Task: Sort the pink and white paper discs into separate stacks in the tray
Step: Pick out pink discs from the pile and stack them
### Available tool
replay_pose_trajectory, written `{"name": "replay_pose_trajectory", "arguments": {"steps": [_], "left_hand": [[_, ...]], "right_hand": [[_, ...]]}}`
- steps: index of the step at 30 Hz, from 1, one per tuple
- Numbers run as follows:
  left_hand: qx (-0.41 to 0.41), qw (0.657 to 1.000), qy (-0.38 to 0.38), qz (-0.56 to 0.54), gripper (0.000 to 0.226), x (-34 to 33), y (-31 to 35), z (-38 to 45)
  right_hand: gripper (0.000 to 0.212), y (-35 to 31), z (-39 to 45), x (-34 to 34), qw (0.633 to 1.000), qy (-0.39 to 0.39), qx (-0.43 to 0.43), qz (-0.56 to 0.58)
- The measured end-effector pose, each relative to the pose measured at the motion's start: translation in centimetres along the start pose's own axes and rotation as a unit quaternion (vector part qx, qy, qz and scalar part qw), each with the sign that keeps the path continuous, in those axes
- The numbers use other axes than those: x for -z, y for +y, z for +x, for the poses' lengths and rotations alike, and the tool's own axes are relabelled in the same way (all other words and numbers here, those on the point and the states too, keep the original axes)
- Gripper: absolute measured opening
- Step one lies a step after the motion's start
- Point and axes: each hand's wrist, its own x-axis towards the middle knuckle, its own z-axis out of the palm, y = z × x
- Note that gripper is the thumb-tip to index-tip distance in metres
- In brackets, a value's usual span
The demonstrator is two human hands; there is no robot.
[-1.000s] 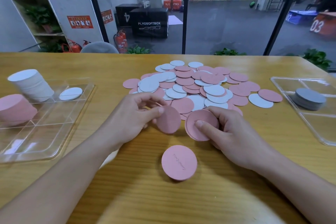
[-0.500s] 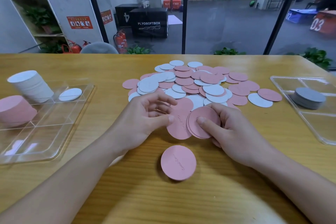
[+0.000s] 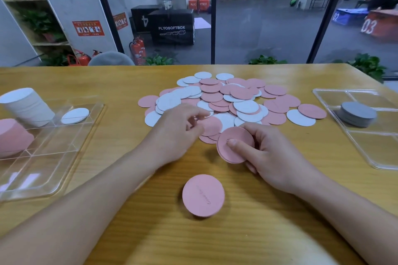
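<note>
The right hand (image 3: 267, 153) grips a pink stack (image 3: 234, 145); the left hand (image 3: 178, 129) pinches a pink disc (image 3: 212, 126) at the pile's (image 3: 232, 101) edge.

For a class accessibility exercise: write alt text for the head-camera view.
A right hand grips a small stack of pink paper discs while the left hand reaches into a mixed pile of pink and white discs on a wooden table.

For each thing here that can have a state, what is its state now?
Right hand: grips a small stack of pink discs.
Left hand: fingers curled over a pink disc at the pile's edge; grip unclear.
Mixed pile: unsorted on the table.
Pink stack near the person: standing loose on the table.
Left tray: holds a white stack, a pink stack, one lone white disc.
</note>
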Motion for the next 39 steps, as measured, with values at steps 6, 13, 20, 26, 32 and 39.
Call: {"name": "replay_pose_trajectory", "arguments": {"steps": [6,13,20,26,32,39], "left_hand": [[-0.033,0.994,-0.05,0.088,0.013,-0.4,-0.8,-0.8],[0.026,0.998,-0.049,0.028,0.035,0.1,-1.2,-2.2],[0.079,0.995,-0.057,0.01,0.054,0.9,0.2,-2.6],[0.102,0.977,-0.014,-0.187,0.008,1.9,0.0,-2.5],[0.082,0.963,-0.068,-0.246,0.024,2.4,0.2,-2.5],[0.077,0.958,-0.073,-0.265,0.037,1.9,0.5,-2.8]], "right_hand": [[0.039,0.0,0.1,0.0,1.0,0.002,-0.004,0.004],[0.039,-0.3,-0.1,-0.3,1.0,0.001,0.013,-0.02],[0.04,-0.6,-0.2,-0.2,1.0,0.0,0.005,-0.01],[0.037,-0.7,-0.2,0.1,1.0,0.0,-0.013,0.024],[0.03,-0.7,0.1,0.4,0.995,0.022,-0.046,0.09],[0.034,-0.4,0.2,0.2,0.997,0.01,-0.036,0.074]]}}
